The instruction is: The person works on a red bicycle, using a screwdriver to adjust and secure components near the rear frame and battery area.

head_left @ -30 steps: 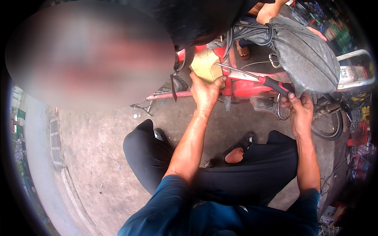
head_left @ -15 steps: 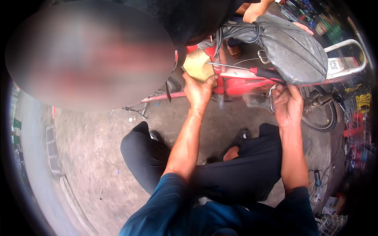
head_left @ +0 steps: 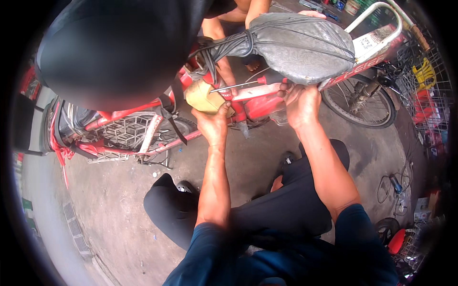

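Observation:
My left hand [head_left: 213, 125] grips a yellow angular block [head_left: 204, 97], thumb on its near side, against the red bicycle frame [head_left: 260, 108]. A screwdriver [head_left: 238, 86] with a red and black handle lies nearly level above the frame, its shaft end on the yellow block. Below the seat, my right hand [head_left: 301, 102] has its fingers curled at the handle's rear end; the seat's edge partly hides the grip. Another person's hand [head_left: 228, 82] reaches down to the frame, close behind the screwdriver shaft.
A grey covered seat [head_left: 305, 47] bound with dark cord overhangs my right hand. The bicycle's rear wheel [head_left: 365, 102] and white rack [head_left: 377, 14] are at the right. A person's dark blurred upper body [head_left: 114, 57] leans in at the upper left. Wire baskets [head_left: 431, 90] line the right edge.
The view has shifted, so the bicycle and both hands appear further left, and the front wheel now shows. The screwdriver's end lies slightly further over the yellow block. Both grips look the same.

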Motion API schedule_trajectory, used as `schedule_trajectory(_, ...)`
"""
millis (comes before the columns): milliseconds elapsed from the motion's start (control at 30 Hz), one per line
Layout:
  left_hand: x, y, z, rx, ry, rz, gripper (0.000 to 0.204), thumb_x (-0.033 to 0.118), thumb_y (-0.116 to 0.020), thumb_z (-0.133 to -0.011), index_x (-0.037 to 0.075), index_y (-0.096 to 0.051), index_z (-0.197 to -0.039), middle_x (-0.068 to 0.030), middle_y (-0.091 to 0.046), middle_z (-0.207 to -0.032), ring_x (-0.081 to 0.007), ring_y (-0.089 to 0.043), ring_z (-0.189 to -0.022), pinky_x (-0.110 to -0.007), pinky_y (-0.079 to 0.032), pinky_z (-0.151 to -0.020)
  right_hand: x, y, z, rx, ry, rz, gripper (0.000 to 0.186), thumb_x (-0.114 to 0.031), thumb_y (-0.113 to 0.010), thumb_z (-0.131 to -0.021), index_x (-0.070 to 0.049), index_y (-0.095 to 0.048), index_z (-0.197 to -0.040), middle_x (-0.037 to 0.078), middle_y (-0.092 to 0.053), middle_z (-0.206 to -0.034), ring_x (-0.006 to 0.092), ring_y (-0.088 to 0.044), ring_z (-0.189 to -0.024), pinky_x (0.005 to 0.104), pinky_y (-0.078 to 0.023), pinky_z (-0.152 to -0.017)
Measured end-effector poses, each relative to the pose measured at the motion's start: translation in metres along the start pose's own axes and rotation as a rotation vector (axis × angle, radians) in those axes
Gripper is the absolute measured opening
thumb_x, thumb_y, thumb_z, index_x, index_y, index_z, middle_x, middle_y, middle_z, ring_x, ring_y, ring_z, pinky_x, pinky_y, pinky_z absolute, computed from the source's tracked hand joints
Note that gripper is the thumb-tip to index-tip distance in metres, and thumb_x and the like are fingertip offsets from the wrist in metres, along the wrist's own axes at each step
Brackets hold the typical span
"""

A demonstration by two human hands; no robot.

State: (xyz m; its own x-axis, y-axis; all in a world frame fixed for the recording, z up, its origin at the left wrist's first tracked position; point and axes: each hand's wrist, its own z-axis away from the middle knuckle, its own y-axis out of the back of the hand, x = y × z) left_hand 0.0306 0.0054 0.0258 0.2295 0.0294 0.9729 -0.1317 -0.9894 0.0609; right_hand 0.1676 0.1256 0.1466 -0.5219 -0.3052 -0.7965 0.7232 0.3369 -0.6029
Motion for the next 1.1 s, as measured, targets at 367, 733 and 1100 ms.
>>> schedule_trajectory(367, -0.003, -0.009, 0.001, 0.002, -0.063, 0.023, 0.081, 0.033, -0.087, -0.061, -0.003, -0.04, -0.117, -0.0243, -0.062, -0.106, -0.0358, -0.06, -0.101, -0.04, -0.046, -0.087, 0.023, 0.023, -0.038, -0.008, 0.11, 0.117, 0.02, -0.03, -0.052, -0.093, -0.011, -0.053, -0.099, 0.0, -0.053, -0.082, 0.0115, -0.045, -0.056, 0.0281, -0.033, -0.047)
schedule_trajectory(733, 0.006, -0.002, 0.002, 0.0, 0.011, -0.02, 0.083, 0.033, -0.088, -0.06, -0.002, -0.04, -0.117, -0.0246, -0.062, -0.106, -0.0362, -0.06, -0.102, -0.041, -0.046, -0.088, 0.021, 0.012, -0.028, -0.246, 0.133, -0.242, 0.036, -0.037, -0.049, -0.093, -0.008, -0.05, -0.114, 0.006, -0.056, -0.109, 0.0213, -0.053, -0.095, 0.0405, -0.044, -0.084)
schedule_trajectory(1100, 0.013, -0.001, 0.002, 0.012, 0.026, -0.058, 0.082, 0.035, -0.087, -0.059, -0.002, -0.04, -0.115, -0.0253, -0.063, -0.103, -0.0398, -0.06, -0.1, -0.043, -0.046, -0.086, 0.027, 0.014, -0.034, 0.057, 0.074, 0.042, 0.014, -0.018, -0.058, -0.092, -0.007, -0.057, -0.1, 0.005, -0.058, -0.094, 0.0193, -0.057, -0.08, 0.0316, -0.046, -0.066)
